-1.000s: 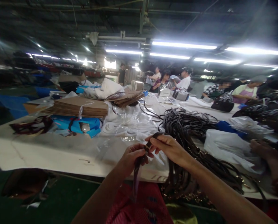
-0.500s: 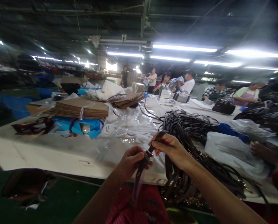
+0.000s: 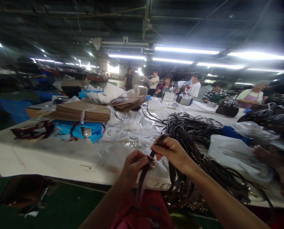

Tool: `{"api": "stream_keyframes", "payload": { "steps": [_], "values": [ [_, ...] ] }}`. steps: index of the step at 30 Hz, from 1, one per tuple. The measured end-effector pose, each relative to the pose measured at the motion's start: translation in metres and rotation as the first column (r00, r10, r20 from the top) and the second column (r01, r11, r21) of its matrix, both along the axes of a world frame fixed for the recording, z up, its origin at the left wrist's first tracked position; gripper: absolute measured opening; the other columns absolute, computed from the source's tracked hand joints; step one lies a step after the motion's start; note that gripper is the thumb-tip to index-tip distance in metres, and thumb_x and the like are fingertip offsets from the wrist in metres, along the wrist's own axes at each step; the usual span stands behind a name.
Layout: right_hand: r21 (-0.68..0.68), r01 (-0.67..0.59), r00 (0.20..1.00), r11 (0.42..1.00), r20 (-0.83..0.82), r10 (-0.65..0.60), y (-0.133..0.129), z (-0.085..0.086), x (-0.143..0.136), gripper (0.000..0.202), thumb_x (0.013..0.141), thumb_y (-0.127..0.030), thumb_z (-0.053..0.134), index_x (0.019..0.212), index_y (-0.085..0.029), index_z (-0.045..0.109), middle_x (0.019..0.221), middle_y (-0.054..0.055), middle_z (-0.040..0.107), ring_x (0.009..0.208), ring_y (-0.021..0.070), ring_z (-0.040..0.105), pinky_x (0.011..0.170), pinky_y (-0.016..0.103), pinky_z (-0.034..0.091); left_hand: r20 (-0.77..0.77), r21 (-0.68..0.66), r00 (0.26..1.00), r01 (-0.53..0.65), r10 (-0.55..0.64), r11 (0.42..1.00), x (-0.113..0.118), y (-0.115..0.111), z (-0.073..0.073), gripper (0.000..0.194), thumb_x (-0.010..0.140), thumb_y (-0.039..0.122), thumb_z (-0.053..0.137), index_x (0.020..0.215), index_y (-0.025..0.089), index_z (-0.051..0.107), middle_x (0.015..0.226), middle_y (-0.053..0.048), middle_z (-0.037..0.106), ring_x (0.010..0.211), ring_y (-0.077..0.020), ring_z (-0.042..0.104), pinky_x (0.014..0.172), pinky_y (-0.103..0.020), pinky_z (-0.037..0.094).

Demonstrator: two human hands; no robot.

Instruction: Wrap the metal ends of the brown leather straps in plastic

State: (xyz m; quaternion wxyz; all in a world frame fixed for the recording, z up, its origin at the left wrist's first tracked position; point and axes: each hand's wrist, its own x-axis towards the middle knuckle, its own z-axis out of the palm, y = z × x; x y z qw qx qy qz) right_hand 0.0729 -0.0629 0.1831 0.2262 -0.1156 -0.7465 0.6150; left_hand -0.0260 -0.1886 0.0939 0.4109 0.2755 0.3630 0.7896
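Observation:
Near the table's front edge my left hand (image 3: 135, 165) pinches a dark strap (image 3: 143, 183) just beside its gold-coloured buckle (image 3: 151, 158). The strap's lower part hangs down over my lap. My right hand (image 3: 172, 151) grips the same strap above the buckle, between thumb and fingers, and a bent piece of it shows over the fingers. A large heap of dark straps (image 3: 192, 127) with gold-coloured metal fittings lies just right of my right hand and spills over the table edge.
Brown cardboard sheets (image 3: 80, 111) rest on a blue package (image 3: 77, 128) at the left of the table (image 3: 61, 159). Clear plastic and white rolls lie in the middle. A white plastic bag (image 3: 237, 156) and another person's hand (image 3: 267, 156) are at the right. Several people stand or sit further back.
Both hands have stayed on the strap, with the buckle turned slightly between them. The other person's hand at the right has shifted a little to the left.

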Motion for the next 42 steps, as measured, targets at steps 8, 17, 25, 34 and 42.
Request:
{"api": "stream_keyframes", "payload": {
  "steps": [8,17,25,34,42],
  "values": [
    [0.178,-0.047,0.998,0.983,0.038,0.041,-0.006,-0.007,0.002,0.024,0.075,-0.039,0.071,0.072,-0.018,0.061,0.055,-0.001,0.063,0.049,0.0137,0.06,0.049,0.024,0.05,-0.276,-0.064,0.961,-0.019,0.001,0.998,-0.004,-0.001,0.001,0.036,0.076,0.046,0.072,0.071,0.017,0.052,0.071,-0.001,0.063,0.066,-0.0139,0.056,0.067,-0.027,0.044],
    [0.007,0.026,0.999,1.0,-0.03,-0.026,0.0,-0.021,-0.001,0.039,0.068,-0.052,0.078,0.071,-0.017,0.062,0.057,-0.001,0.064,0.048,0.0131,0.061,0.049,0.024,0.053,-0.271,-0.017,0.962,-0.041,0.035,0.999,-0.014,0.005,-0.012,0.043,0.08,0.058,0.065,0.084,0.016,0.057,0.091,-0.005,0.064,0.079,-0.0166,0.055,0.074,-0.029,0.041],
    [-0.119,0.133,0.988,0.984,-0.069,-0.141,0.005,-0.018,-0.001,0.043,0.061,-0.052,0.084,0.071,-0.016,0.063,0.053,-0.003,0.062,0.045,0.0117,0.059,0.048,0.025,0.056,-0.366,-0.117,0.93,-0.01,-0.034,0.993,-0.005,-0.005,-0.018,0.042,0.074,0.051,0.075,0.091,0.014,0.063,0.081,-0.003,0.063,0.071,-0.0139,0.054,0.066,-0.025,0.039],
    [-0.04,0.071,0.997,0.997,-0.015,-0.071,0.0,-0.031,-0.003,0.042,0.064,-0.052,0.082,0.068,-0.017,0.059,0.052,-0.002,0.063,0.044,0.0121,0.059,0.046,0.023,0.052,-0.104,-0.059,0.983,0.147,-0.152,0.987,0.001,0.002,-0.004,0.043,0.074,0.047,0.076,0.093,0.013,0.059,0.072,-0.003,0.065,0.048,-0.0068,0.049,0.046,-0.02,0.033],
    [-0.042,-0.077,0.997,0.996,0.0,0.077,0.0,-0.03,0.009,0.038,0.067,-0.042,0.083,0.085,-0.017,0.06,0.078,0.0,0.065,0.069,0.0133,0.062,0.057,0.022,0.053,-0.041,-0.062,0.999,0.029,-0.031,0.998,0.001,0.007,-0.004,0.044,0.063,0.025,0.083,0.084,0.02,0.045,0.06,0.008,0.059,0.041,-0.0052,0.049,0.04,-0.016,0.033]
  ]
}}
